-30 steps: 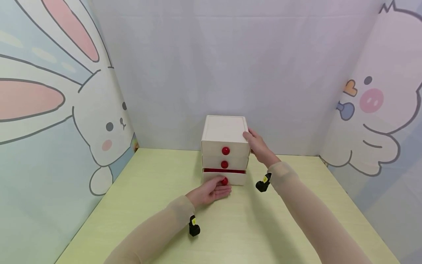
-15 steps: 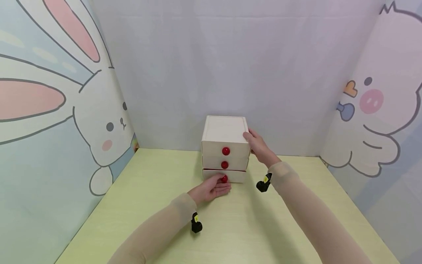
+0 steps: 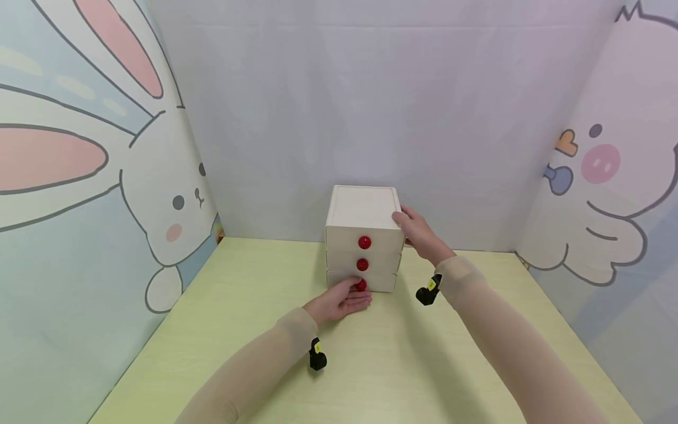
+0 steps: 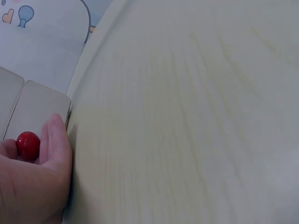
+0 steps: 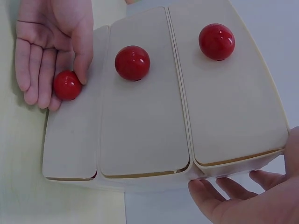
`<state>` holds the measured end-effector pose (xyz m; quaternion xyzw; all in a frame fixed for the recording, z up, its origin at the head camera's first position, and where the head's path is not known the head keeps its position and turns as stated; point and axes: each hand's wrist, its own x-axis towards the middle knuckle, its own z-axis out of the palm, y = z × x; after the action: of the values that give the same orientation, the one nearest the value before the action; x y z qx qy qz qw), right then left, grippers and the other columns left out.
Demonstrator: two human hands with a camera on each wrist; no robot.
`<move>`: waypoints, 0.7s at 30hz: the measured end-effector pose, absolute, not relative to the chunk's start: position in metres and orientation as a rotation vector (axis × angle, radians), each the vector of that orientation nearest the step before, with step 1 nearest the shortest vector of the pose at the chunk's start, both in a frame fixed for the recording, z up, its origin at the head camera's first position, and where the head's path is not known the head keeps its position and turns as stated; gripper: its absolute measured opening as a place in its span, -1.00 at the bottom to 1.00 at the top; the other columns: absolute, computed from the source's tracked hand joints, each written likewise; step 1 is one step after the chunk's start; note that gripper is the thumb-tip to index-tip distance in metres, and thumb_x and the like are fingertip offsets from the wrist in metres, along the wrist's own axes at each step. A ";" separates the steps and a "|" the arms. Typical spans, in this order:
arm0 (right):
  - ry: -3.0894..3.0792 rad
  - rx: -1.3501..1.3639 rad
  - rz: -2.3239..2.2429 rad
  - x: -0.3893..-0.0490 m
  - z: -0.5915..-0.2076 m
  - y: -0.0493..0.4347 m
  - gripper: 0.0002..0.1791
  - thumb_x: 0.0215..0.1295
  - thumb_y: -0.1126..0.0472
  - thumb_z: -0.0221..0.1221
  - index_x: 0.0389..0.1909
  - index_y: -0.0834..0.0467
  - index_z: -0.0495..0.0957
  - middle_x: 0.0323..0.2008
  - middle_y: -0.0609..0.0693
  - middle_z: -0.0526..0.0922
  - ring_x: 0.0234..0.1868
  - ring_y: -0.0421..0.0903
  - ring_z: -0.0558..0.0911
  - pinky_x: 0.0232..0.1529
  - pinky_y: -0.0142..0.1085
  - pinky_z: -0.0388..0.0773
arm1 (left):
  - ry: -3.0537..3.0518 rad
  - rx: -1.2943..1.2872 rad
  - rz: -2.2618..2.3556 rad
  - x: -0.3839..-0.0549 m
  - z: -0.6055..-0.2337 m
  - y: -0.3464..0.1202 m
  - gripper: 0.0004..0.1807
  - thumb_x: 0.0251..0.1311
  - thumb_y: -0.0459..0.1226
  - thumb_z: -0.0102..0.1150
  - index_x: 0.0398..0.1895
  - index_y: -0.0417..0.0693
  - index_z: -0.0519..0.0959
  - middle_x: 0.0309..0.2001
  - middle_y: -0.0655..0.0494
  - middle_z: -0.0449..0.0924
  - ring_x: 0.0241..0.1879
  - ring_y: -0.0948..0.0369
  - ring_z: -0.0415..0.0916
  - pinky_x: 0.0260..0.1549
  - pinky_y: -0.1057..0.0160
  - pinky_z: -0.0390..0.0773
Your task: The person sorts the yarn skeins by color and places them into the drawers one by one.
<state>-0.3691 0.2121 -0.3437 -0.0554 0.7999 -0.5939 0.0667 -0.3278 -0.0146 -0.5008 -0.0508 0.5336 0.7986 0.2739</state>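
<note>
A small white drawer cabinet (image 3: pixel 365 207) with three stacked drawers stands against the back wall. Each drawer front carries a round red knob, and all three fronts sit flush. My left hand (image 3: pixel 339 301) holds the bottom drawer's red knob (image 5: pixel 67 86) between thumb and index finger, palm up, while its other fingers extend below. At the cabinet's right side, my right hand (image 3: pixel 422 235) grips the upper edge, thumb on top and fingers against the side wall. The middle knob (image 5: pixel 132 63) and top knob (image 5: pixel 217 42) are untouched. The drawers' insides are hidden.
The cabinet rests on a pale yellow-green table (image 3: pixel 254 277). A white cloth wall (image 3: pixel 365 106) rises behind it. Side panels show a cartoon rabbit (image 3: pixel 175 218) on the left and a pink-cheeked cartoon animal (image 3: pixel 604 176) on the right.
The bottom drawer has slid back into the cabinet; its dark red gap narrowed and is gone. My left hand moved inward with the knob. My right hand stays at the cabinet's side.
</note>
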 end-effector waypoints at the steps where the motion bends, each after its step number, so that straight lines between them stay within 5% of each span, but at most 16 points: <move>1: 2.411 -0.171 -1.785 -0.369 -0.344 0.212 -0.24 0.72 -0.13 -0.15 0.77 -0.10 -0.18 0.70 0.19 0.01 0.64 0.25 0.17 0.57 0.24 0.19 | 1.435 -0.134 2.147 -0.328 -0.501 -0.015 -0.59 0.62 -0.19 0.05 0.24 -0.39 0.47 0.18 -0.35 0.65 0.20 -0.14 0.67 0.26 -0.02 0.62; 21: 2.340 -0.176 -1.857 -0.370 -0.353 0.224 -0.24 0.72 -0.22 -0.19 0.76 -0.04 -0.09 0.68 0.17 0.09 0.59 0.25 0.26 0.55 0.20 0.24 | 1.583 0.034 1.928 -0.322 -0.495 -0.026 -0.40 0.66 -0.05 0.00 0.38 -0.45 0.40 0.19 -0.32 0.65 0.14 -0.06 0.70 0.17 0.06 0.69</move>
<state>-0.3698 0.2240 -0.3528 -0.0585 0.7799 -0.6187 0.0746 -0.3223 -0.0262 -0.4949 0.0130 0.6017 0.7327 0.3176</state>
